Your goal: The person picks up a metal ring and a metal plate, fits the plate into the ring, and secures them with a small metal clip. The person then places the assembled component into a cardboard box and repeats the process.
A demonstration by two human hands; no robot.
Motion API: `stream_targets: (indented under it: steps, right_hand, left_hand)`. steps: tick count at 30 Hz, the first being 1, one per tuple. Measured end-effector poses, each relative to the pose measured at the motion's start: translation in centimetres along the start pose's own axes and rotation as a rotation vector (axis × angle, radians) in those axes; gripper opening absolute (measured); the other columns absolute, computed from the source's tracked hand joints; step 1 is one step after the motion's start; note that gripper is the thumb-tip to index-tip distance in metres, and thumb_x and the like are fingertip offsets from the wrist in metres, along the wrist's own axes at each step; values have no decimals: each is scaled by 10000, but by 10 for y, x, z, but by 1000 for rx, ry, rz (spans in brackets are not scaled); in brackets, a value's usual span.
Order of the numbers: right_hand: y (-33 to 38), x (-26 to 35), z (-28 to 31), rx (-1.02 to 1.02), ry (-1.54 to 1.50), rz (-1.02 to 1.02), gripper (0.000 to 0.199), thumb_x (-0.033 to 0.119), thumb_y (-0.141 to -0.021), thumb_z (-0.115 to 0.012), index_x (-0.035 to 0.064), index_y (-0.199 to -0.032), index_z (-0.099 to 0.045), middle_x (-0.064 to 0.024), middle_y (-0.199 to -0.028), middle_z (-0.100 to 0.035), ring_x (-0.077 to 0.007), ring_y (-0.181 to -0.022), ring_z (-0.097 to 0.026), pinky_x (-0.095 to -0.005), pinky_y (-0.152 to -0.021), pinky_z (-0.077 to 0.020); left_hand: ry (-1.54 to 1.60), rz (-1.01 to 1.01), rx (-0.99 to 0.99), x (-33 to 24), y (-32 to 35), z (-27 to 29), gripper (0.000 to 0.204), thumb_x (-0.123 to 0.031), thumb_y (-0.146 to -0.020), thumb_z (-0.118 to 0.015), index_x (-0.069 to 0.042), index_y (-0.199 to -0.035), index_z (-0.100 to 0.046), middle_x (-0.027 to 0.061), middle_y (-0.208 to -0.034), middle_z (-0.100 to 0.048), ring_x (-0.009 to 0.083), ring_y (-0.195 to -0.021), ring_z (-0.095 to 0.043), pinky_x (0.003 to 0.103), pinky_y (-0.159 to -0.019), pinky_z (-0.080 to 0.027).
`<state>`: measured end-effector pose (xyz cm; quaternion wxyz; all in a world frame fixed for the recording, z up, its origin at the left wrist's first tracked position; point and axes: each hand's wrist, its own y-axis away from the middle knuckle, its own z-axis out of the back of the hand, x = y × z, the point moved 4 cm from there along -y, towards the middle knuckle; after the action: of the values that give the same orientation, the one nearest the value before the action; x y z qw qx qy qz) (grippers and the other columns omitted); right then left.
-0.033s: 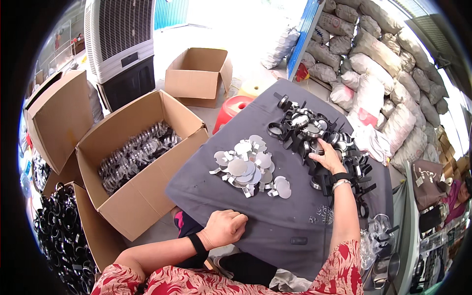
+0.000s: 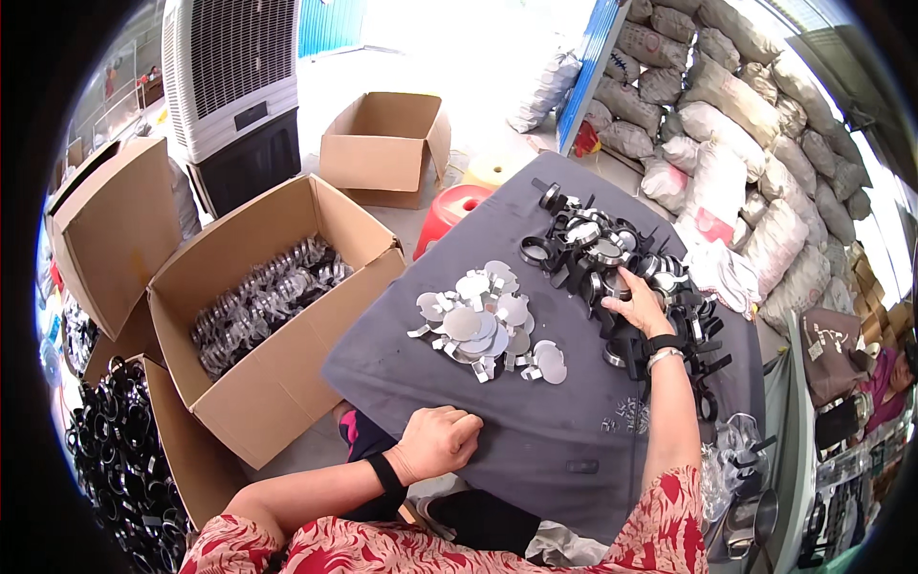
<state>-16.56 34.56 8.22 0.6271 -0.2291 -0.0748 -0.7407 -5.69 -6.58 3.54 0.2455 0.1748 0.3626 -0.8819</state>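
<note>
My left hand (image 2: 439, 441) is curled into a fist at the near edge of the grey cloth-covered table; whatever it may hold is hidden. My right hand (image 2: 644, 308) reaches onto a heap of black ring-shaped parts with handles and silvery bands (image 2: 602, 251). Its thumb and forefinger are spread apart against the heap, and the other fingers are partly out of sight. Left of the heap, a loose pile of flat round metal discs with bent tabs (image 2: 478, 323) lies on the table. Small metal bits (image 2: 626, 414) are scattered near my right forearm.
An open cardboard box (image 2: 277, 392) with metal parts stands left of the table. Beside it are black rings (image 2: 124, 459) in another box. A red stool (image 2: 448, 215), an empty carton (image 2: 378, 158) and an air cooler (image 2: 239, 86) stand beyond. Stuffed sacks (image 2: 736, 115) rise at right.
</note>
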Motion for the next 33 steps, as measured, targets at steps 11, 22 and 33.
stream_targets:
  steps: [11, 22, 33]
  right_hand:
    - [48, -9, 22, -187, 668, -15, 573, 435, -796, -647, 98, -1248, -547, -71, -1397, -449, -275, -1371, -285, -628, -1069, -206]
    - [100, -17, 56, -262, 438, -26, 293, 265, -846, -568, 94, -1073, -641, -91, -1108, -637, -268, -1125, -546, -564, -911, -375]
    - [155, 58, 10, -193, 31, 62, 212, 54, -797, -647, -12, -998, -644, -165, -924, -667, -261, -861, -654, -343, -773, -511]
  left_hand:
    - [-2, 10, -41, 1, 2, 5, 90, -35, -705, -634, -62, -775, -584, 88, -641, -594, 286, -599, -599, 393, -529, -470]
    - [9, -18, -87, 2, 4, 1, 77, -55, -714, -620, -64, -783, -586, 95, -661, -610, 297, -629, -611, 417, -567, -484]
    - [-38, 0, -29, 2, 14, -2, 75, -118, -732, -613, -79, -768, -561, 82, -661, -592, 283, -656, -615, 402, -578, -495]
